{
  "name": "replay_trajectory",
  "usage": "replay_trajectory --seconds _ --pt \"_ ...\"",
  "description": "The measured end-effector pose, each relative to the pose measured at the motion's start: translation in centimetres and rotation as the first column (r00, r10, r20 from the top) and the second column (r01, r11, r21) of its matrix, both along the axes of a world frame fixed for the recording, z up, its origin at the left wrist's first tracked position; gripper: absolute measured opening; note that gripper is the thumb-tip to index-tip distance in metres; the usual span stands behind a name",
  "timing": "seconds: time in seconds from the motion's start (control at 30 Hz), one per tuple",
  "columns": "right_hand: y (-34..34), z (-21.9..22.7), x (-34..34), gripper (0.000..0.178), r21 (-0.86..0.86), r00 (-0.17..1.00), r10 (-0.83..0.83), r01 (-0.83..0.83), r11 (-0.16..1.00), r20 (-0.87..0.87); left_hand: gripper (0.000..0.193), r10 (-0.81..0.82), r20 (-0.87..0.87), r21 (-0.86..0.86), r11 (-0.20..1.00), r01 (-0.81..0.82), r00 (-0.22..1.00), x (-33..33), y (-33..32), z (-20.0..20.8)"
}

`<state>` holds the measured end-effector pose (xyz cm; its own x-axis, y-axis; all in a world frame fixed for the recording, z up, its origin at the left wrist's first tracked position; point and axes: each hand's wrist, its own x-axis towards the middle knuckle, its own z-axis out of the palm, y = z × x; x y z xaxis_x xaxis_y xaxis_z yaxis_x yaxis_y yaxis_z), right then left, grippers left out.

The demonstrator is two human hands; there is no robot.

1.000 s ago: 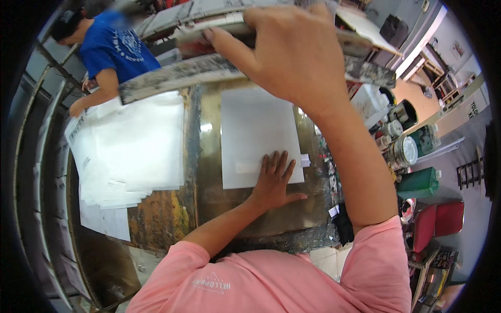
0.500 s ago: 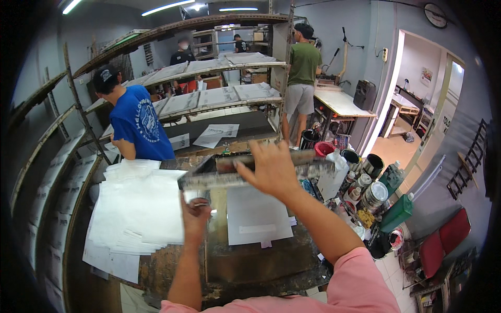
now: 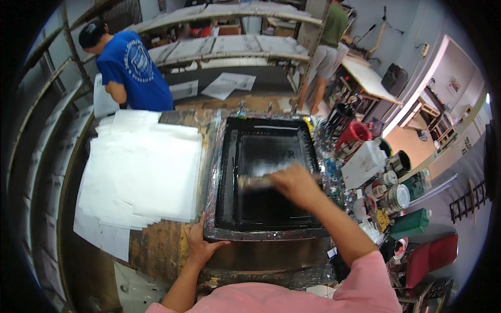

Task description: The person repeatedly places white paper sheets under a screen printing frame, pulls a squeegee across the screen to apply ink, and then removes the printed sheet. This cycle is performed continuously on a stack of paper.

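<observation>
A screen-printing frame (image 3: 261, 234) lies flat on the stained worktable in front of me, its mesh (image 3: 269, 211) dark with black ink. My right hand (image 3: 296, 187) is closed around a squeegee (image 3: 254, 181) that lies crosswise on the mesh, slightly blurred. At the frame's near left corner, my left hand (image 3: 198, 245) touches the edge with thumb and fingers spread apart. The frame now covers whatever is under it. A thick, uneven stack of white sheets (image 3: 146, 167) sits just left of the frame.
Ink cans, bottles and a green jug (image 3: 409, 224) crowd the right side. A red chair (image 3: 430, 261) stands beyond them. Racks (image 3: 235, 52) with printed sheets stretch across the back. A person in a blue shirt (image 3: 135, 73) stands far left; another in green (image 3: 332, 31) at the back.
The raised frame has come down flat, covering the sheet on the table. My left hand has moved to its near corner. My right hand now works the squeegee on the mesh.
</observation>
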<state>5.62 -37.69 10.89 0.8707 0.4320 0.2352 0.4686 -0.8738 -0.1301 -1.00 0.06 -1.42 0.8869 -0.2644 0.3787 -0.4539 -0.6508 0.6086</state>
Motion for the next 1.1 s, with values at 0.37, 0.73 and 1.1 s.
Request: replay_trajectory --seconds 0.37,0.73,1.1 --pt "-5.4 -6.5 23.1 0.031 -0.007 0.988 -0.088 0.089 0.996 0.131 0.132 -0.035 -0.026 0.015 0.999 0.035 0.999 0.4 -0.2 2.1" --pt "2.9 -4.7 -0.6 0.039 -0.047 0.96 -0.28 0.28 0.959 0.011 0.13 -0.028 0.031 -0.017 0.999 0.028 0.999 0.3 -0.2 0.9" --pt "6.1 0.5 -10.6 0.033 0.104 0.951 -0.235 0.259 0.96 -0.201 0.119 0.097 0.01 0.099 0.99 -0.097 0.995 0.2 -0.5 1.4"
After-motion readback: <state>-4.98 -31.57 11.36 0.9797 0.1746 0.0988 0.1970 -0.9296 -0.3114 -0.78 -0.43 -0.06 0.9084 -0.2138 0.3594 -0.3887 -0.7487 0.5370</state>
